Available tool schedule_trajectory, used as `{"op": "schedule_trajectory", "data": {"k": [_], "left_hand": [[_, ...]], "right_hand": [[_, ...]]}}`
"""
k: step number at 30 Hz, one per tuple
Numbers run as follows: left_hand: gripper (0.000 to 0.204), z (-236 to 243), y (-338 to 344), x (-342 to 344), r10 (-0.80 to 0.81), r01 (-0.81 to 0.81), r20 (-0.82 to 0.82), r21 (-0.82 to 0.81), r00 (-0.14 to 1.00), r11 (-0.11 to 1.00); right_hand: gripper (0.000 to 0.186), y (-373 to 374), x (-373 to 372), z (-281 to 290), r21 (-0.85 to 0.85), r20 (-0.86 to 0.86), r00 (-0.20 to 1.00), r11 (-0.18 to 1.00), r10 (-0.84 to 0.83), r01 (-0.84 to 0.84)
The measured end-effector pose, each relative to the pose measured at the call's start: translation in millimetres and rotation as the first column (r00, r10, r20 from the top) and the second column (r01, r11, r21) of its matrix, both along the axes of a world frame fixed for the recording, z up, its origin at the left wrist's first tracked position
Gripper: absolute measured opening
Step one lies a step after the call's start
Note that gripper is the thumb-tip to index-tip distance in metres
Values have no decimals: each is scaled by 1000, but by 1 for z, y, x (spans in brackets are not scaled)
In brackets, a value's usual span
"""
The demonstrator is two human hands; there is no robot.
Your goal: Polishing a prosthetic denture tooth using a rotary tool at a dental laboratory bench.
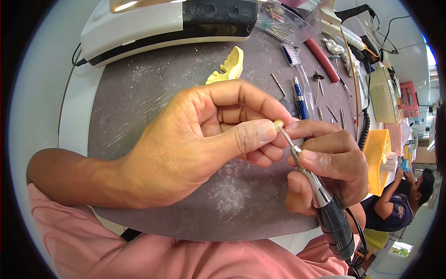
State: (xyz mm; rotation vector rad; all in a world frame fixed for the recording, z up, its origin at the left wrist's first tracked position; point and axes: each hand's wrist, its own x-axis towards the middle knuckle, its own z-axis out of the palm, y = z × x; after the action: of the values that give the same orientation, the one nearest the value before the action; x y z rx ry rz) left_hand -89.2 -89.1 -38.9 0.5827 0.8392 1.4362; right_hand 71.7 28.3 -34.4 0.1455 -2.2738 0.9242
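My left hand (204,130) pinches a small yellowish dental crown (278,124) between thumb and forefinger, over the middle of the work mat. In my right hand (332,162) is a rotary handpiece (320,193), silver at the front and black at the back, held like a pen. Its thin bur reaches up to the crown and appears to touch it. The right forefinger rests close to the left fingertips. Beyond my left hand a yellow plaster dental model (227,67) with teeth lies on the mat, its lower edge behind the hand.
A white and black machine (172,28) stands at the back. Along the right lie a blue pen (299,97), a toothbrush (291,56), a red-handled tool (321,59), several burs and a clear tray (283,25). Yellow basket (375,158) at far right; beyond it sits another person (395,202).
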Motion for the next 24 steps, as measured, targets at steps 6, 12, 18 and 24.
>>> {"op": "schedule_trajectory", "data": {"k": [6,12,18,24], "left_hand": [[18,-1,-1,-1,5,-5,-2,-9,1000,1000],[19,-1,-1,-1,3,-2,4,-22,1000,1000],[21,4,0,0,-24,24,16,-30,1000,999],[20,3,-1,-1,-37,37,31,-16,999,999]], "right_hand": [[27,2,-1,0,16,15,1000,1000,11,-11],[28,3,-3,-2,60,-10,1000,998,16,-16],[28,1,0,1,18,-34,999,1000,-12,12],[30,0,-1,2,16,-3,1000,1000,3,-3]]}}
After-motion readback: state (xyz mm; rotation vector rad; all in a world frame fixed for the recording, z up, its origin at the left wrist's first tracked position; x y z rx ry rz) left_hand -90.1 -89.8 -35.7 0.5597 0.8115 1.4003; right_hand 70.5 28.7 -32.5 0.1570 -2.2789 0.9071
